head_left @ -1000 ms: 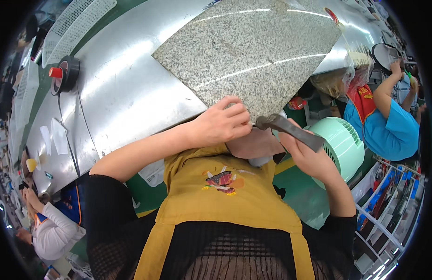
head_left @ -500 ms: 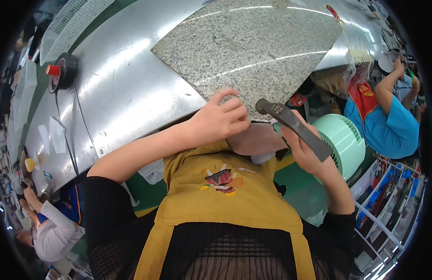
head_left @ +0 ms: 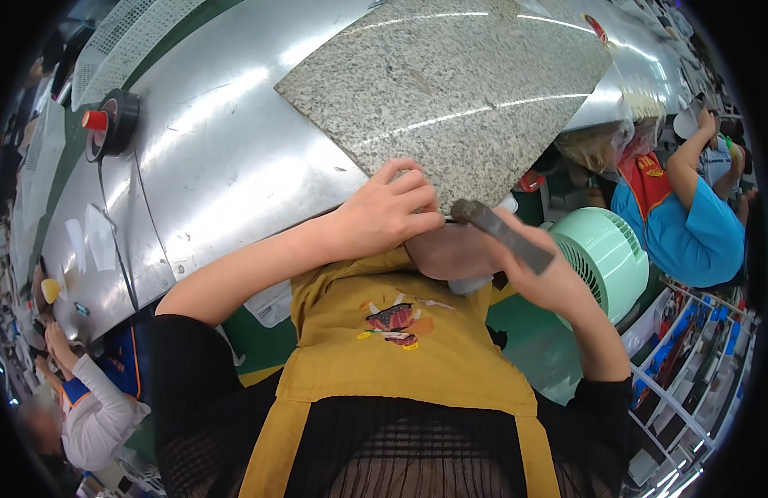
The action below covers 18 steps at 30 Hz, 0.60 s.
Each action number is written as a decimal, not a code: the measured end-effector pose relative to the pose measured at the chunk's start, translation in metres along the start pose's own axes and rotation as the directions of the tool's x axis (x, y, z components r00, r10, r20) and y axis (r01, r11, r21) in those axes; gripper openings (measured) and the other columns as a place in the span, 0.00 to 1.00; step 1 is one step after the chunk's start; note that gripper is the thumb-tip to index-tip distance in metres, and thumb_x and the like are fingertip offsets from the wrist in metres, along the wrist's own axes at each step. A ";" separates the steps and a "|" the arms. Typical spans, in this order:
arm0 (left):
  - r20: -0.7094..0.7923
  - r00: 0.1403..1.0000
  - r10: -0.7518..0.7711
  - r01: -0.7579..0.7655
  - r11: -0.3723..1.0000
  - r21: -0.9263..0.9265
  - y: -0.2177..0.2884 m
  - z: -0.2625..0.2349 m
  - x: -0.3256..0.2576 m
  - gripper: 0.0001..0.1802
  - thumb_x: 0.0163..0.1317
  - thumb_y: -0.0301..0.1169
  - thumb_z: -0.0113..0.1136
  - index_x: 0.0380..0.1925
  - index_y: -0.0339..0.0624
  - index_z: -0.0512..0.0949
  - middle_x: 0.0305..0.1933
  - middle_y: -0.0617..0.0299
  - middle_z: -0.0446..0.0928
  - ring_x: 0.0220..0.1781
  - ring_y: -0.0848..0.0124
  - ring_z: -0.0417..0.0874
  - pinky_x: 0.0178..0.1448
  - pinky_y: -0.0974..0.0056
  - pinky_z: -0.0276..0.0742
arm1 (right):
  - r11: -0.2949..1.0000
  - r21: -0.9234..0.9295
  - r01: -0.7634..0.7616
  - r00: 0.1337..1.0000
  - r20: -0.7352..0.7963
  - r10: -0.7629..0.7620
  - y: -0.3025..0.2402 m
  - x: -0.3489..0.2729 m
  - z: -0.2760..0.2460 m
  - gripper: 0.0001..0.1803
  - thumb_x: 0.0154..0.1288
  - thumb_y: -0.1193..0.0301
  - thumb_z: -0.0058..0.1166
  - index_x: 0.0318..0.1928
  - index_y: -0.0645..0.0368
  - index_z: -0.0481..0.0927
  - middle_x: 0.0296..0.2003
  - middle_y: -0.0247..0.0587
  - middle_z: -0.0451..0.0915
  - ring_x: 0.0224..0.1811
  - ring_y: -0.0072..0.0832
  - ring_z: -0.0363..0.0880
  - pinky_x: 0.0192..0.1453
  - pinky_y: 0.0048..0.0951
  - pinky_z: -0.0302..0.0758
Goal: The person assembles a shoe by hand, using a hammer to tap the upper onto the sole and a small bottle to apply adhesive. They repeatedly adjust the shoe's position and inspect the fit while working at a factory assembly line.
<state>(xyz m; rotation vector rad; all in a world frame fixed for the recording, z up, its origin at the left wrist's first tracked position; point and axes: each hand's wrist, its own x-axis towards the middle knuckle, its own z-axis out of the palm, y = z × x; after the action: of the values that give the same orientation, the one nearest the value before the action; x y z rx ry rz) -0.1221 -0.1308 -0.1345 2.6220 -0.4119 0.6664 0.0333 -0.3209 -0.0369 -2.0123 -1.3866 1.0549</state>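
At the near edge of a speckled granite slab (head_left: pixel 458 91), my left hand (head_left: pixel 388 209) has its fingers curled and pressed on the upper edge of a brown, leather-like piece (head_left: pixel 450 251). That piece hangs down over the slab's edge in front of my yellow apron (head_left: pixel 351 357). In my right hand (head_left: pixel 540 270) is a dark metal hammer (head_left: pixel 510 236), somewhat blurred. Its round face is low at the slab's edge, just right of my left fingertips; whether it touches the piece I cannot tell. My right hand hides part of the piece's right side.
A shiny metal table (head_left: pixel 209 158) lies under the slab. On it at the left stands a black round holder with a red knob (head_left: pixel 102 124) and a cord. A mint-green fan (head_left: pixel 604 257) is close by my right forearm. Wire racks and co-workers are at both sides.
The hammer has swung down and left, toward the slab's edge beside my left fingers. My left hand stays in place on the brown piece.
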 end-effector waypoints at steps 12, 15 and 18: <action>-0.007 0.985 -0.170 0.170 0.985 -0.026 0.008 0.001 -0.001 0.11 0.47 0.29 0.62 0.34 0.52 0.77 0.33 0.69 0.70 0.41 0.69 0.73 0.63 0.52 0.64 | 0.998 -0.058 -0.039 0.997 0.071 0.043 -0.012 0.005 0.003 0.10 0.68 0.72 0.46 0.48 0.60 0.70 0.28 0.52 0.73 0.30 0.45 0.73 0.35 0.37 0.70; -0.012 0.991 -0.132 0.131 0.990 -0.047 0.002 -0.002 -0.004 0.11 0.47 0.29 0.62 0.34 0.51 0.77 0.33 0.69 0.70 0.41 0.69 0.73 0.63 0.52 0.64 | 0.986 0.056 -0.158 0.985 0.084 0.153 -0.023 0.010 -0.003 0.10 0.67 0.72 0.46 0.46 0.61 0.68 0.35 0.56 0.76 0.36 0.57 0.74 0.38 0.39 0.73; 0.000 0.999 -0.039 0.039 0.999 0.024 0.004 -0.002 -0.006 0.11 0.47 0.29 0.61 0.34 0.50 0.77 0.33 0.68 0.70 0.42 0.68 0.73 0.63 0.52 0.64 | 0.992 0.112 -0.065 0.997 -0.024 0.068 -0.021 0.004 -0.002 0.11 0.67 0.72 0.47 0.48 0.60 0.69 0.34 0.55 0.76 0.33 0.55 0.74 0.38 0.37 0.73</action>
<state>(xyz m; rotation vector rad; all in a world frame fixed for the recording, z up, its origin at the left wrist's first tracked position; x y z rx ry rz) -0.1295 -0.1323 -0.1351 2.6458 -0.3535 0.6627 0.0240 -0.3090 -0.0213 -1.9966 -1.2276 1.1037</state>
